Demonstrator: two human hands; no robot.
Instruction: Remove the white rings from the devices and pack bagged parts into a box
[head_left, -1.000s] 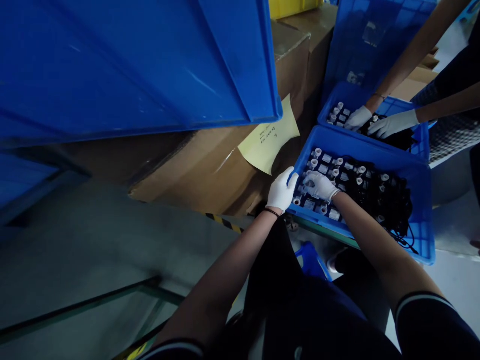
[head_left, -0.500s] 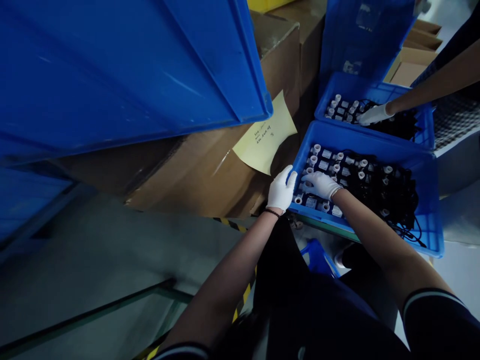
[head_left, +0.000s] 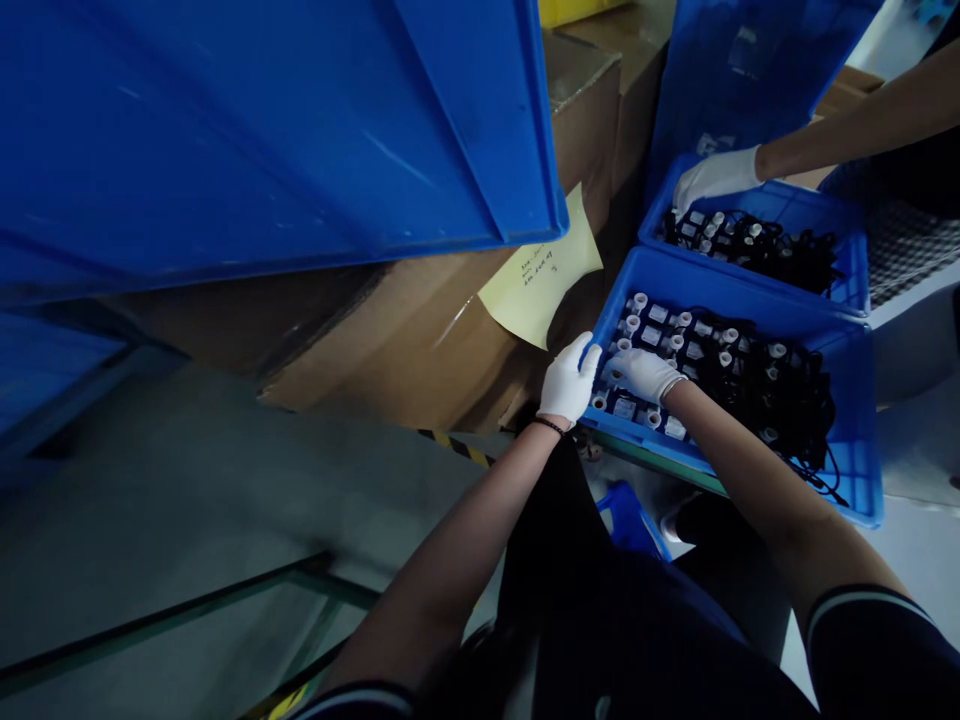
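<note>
My left hand [head_left: 568, 382], in a white glove, grips the left rim of the nearer blue bin [head_left: 855, 400], thumb and fingers about the edge. Inside that bin, my gloved right hand [head_left: 643, 373] reaches down at the left end, its fingertips closed on a small black device with a white round fitting [head_left: 616, 372]; the fingers partly hide it. Several like devices stand in rows around it, with white fittings [head_left: 676, 343] and pale labels [head_left: 625, 408]. Bundled black cables [head_left: 795, 400] fill the right part of the bin.
A co-worker's gloved hand [head_left: 716, 180] is over a second blue bin [head_left: 851, 215] just behind, holding similar devices. At the left, a large blue crate [head_left: 300, 130] juts over cardboard boxes [head_left: 420, 350] bearing a yellow handwritten sheet [head_left: 544, 275]. A green metal frame [head_left: 187, 610] stands lower left.
The co-worker's hand has lifted and moved left to the far bin's left end. My hands keep nearly the same places at the near bin; the view has shifted slightly.
</note>
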